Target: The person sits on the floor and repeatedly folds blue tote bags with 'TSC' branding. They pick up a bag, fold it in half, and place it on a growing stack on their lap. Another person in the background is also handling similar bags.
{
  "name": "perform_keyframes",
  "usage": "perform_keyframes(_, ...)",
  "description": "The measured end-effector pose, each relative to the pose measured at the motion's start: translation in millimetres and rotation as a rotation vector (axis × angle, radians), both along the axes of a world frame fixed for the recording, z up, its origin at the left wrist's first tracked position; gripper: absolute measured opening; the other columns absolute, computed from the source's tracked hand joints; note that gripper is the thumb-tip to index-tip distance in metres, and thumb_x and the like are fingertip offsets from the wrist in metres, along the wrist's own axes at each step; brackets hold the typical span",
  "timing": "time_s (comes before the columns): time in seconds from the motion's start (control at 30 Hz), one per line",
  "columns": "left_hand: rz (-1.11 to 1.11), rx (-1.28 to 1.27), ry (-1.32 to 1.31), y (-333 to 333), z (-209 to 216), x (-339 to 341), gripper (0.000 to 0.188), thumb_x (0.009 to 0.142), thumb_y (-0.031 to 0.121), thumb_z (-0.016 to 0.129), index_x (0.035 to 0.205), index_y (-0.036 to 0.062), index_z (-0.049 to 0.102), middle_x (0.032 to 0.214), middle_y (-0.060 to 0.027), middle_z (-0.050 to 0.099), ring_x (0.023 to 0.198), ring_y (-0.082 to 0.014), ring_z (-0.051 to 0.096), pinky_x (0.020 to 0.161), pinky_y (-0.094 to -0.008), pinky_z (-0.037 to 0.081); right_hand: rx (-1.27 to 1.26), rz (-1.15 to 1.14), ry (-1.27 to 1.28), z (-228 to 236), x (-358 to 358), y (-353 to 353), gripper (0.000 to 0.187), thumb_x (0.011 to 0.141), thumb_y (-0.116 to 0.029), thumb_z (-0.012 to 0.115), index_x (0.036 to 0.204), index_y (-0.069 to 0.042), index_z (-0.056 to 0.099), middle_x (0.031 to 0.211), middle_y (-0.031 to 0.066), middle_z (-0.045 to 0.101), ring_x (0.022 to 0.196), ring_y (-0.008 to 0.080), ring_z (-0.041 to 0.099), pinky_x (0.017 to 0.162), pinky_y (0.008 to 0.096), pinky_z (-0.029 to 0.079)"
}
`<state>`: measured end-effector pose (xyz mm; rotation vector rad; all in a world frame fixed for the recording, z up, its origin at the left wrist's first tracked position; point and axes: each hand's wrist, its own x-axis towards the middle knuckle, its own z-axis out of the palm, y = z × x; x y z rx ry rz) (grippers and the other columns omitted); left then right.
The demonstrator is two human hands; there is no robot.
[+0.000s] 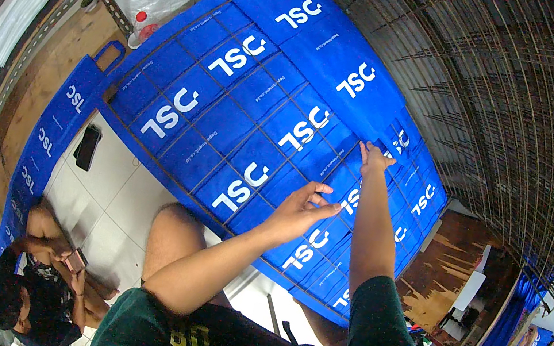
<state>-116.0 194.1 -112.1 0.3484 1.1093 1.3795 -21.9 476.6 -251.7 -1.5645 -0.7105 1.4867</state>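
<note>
judged partly done: far blue sheets (pixel 336 48) overlie wire rack (pixel 223 177); near portion uncovered. left hand (pixel 299 214): empty, fingers parted. right hand (pixel 373 159): at sheets, grip indiscernible.

Matt, smooth cloth sheets (pixel 313 62)

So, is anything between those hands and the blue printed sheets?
Nothing visible blocks the right hand, which seems to touch the uncovered blue sheet. Beneath the left hand, a dark wire grid lies over other blue sheets.

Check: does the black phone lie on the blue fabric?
No, the black phone lies on the white tiled floor, apart from the blue fabric.
</note>
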Motion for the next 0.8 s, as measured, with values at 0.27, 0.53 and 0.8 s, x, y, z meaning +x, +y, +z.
perform_keyframes(0.27,-0.007,-0.02,-0.055,-0.1,5.1,-3.9,0.047,0.08,0.023,0.064,0.117,0.0021,0.045,0.094,-0.0086,0.058,0.089,-0.0156,0.054,0.08,-0.0267,0.041,0.035,-0.064,-0.011,7.9,-11.5,-11.2,0.104,0.071,0.018,0.051,0.134,-0.026,-0.018,0.126,0.0257,0.033,0.087,0.0329,0.06,0.068,0.0354,0.058)
perform_keyframes(0.53,-0.026,-0.029,-0.018,-0.4,7.1,-4.7,0.047,0.08,0.025,0.064,0.117,0.0037,0.045,0.095,-0.0071,0.057,0.088,-0.0139,0.053,0.076,-0.0249,0.04,0.008,-0.04,0.086,19.6,-15.1,-13.2,0.085,0.081,0.001,0.051,0.136,-0.024,-0.008,0.13,0.0214,0.03,0.106,0.0387,0.049,0.086,0.0556,0.045)
perform_keyframes(0.8,-0.06,-0.018,0.034,-0.9,15.6,-8.1,0.049,0.08,0.031,0.063,0.118,0.0071,0.046,0.094,-0.0048,0.057,0.082,-0.0126,0.052,0.071,-0.0238,0.039,0.295,-0.274,-0.817,-23.5,16.5,-18.3,0.087,0.073,-0.007,0.067,0.137,-0.014,0.008,0.1,0.0181,0.052,0.08,0.027,0.06,0.07,0.035,0.052)
